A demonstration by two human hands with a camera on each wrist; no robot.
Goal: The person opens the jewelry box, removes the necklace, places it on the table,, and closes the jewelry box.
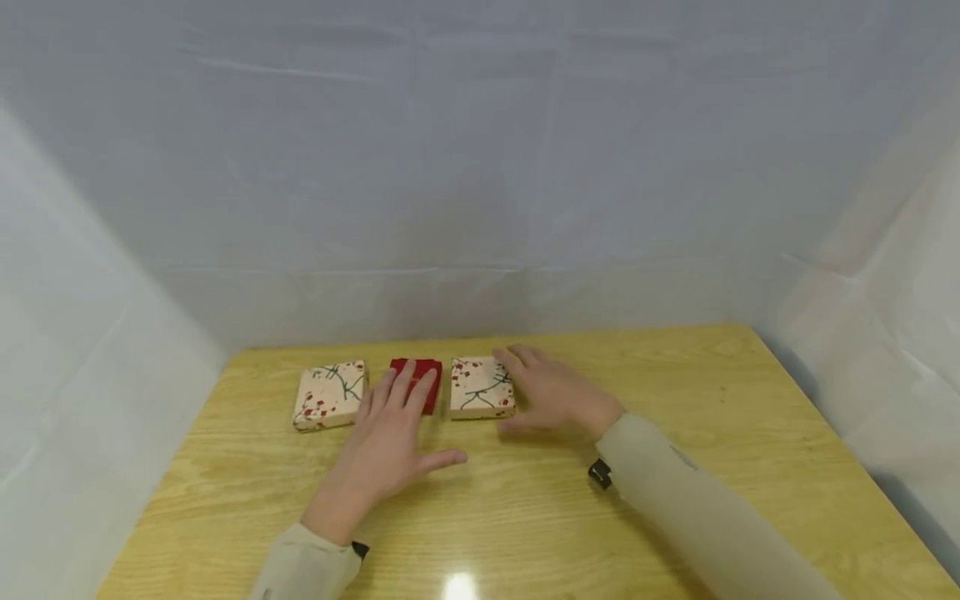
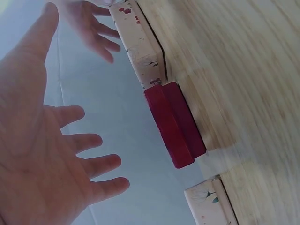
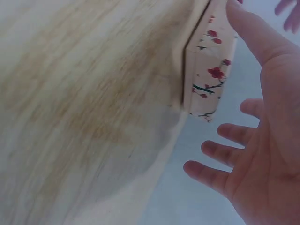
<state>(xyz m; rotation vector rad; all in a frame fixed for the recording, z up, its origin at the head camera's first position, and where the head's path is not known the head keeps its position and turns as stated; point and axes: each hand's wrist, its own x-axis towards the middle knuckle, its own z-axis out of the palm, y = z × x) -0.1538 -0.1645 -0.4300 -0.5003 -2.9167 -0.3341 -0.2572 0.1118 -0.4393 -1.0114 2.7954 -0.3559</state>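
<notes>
Three small boxes lie in a row on the table: a cream floral box (image 1: 330,395) at the left, a dark red box (image 1: 429,383) in the middle, and a second cream floral box (image 1: 480,392) at the right. My left hand (image 1: 390,446) hovers before the red box with fingers spread and hides part of it; the left wrist view shows a gap between palm and red box (image 2: 171,124). Beside the right floral box (image 3: 208,75) is my right hand (image 1: 558,396), fingers spread, thumb near its front corner. Whether that thumb touches the box I cannot tell. Neither hand holds anything.
The boxes rest toward the back of a light wooden table (image 1: 480,517). Pale grey sheeting (image 1: 480,167) hangs behind it, and white sheeting (image 1: 892,333) stands along the sides. A bright light reflection shows at the table's front.
</notes>
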